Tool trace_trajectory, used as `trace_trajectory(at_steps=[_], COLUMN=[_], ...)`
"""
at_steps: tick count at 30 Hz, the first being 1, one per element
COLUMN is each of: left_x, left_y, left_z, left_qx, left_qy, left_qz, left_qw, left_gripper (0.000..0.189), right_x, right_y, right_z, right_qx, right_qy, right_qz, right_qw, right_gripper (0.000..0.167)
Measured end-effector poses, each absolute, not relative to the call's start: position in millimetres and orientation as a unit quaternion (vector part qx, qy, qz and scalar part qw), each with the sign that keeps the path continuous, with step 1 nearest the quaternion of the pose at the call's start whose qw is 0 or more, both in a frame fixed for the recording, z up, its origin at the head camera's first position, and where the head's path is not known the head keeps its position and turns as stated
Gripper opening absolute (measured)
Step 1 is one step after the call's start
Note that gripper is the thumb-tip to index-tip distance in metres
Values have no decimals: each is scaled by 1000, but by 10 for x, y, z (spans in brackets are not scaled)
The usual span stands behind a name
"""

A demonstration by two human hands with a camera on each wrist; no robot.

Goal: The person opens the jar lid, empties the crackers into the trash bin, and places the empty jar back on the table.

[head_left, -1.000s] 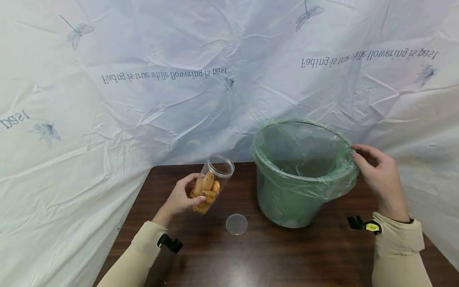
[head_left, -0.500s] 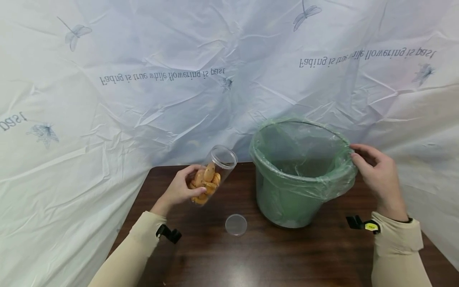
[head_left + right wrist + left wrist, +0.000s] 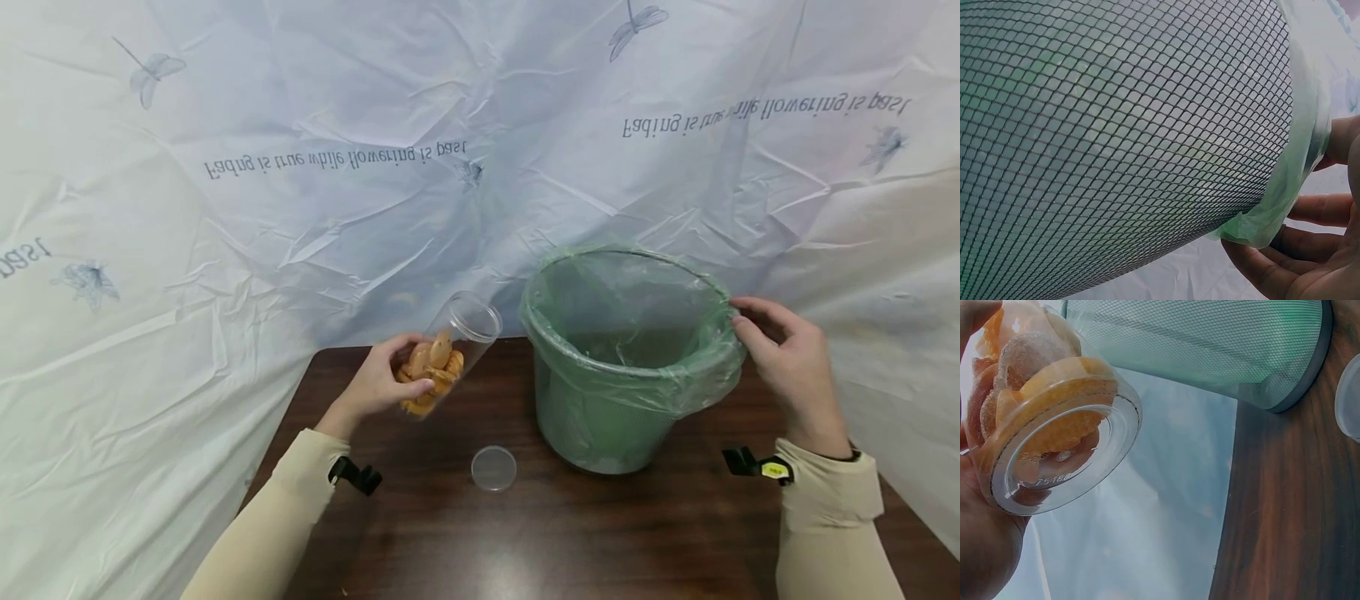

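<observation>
My left hand grips a clear plastic jar raised off the table, its open mouth tilted up and toward the right. Orange-brown cookies fill its lower part; the left wrist view shows the jar's round base from below. Right of it stands a mesh trash can lined with a thin green plastic bag folded over the rim. At the can's right rim, my right hand pinches the bag's edge between thumb and fingers.
A clear round lid lies on the dark wood table, in front of the can and the jar. White printed sheeting hangs behind the table and along both sides.
My left hand has lifted the jar higher and slightly right, tipping its mouth further toward the trash can. The right hand holds its place at the rim.
</observation>
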State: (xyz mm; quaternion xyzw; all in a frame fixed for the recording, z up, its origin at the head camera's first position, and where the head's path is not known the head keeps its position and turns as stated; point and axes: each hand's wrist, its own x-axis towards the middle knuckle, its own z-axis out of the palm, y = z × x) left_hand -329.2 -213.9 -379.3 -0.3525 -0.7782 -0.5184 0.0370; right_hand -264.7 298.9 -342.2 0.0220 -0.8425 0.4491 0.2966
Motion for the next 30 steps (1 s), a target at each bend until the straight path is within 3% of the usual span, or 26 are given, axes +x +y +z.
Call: trace_trajectory(at_steps=[30], left_x=[-3382], left_y=[-2065], left_z=[-3501], left_qx=[-360], left_qy=[-813], left_qz=[-456], left_qw=[43], left_gripper=[54], right_x=[-2655], right_y=[2983], right_z=[-3440], right_qx=[20], right_qy=[-831], right_qz=[472], right_qw=[295], right_gripper=[35])
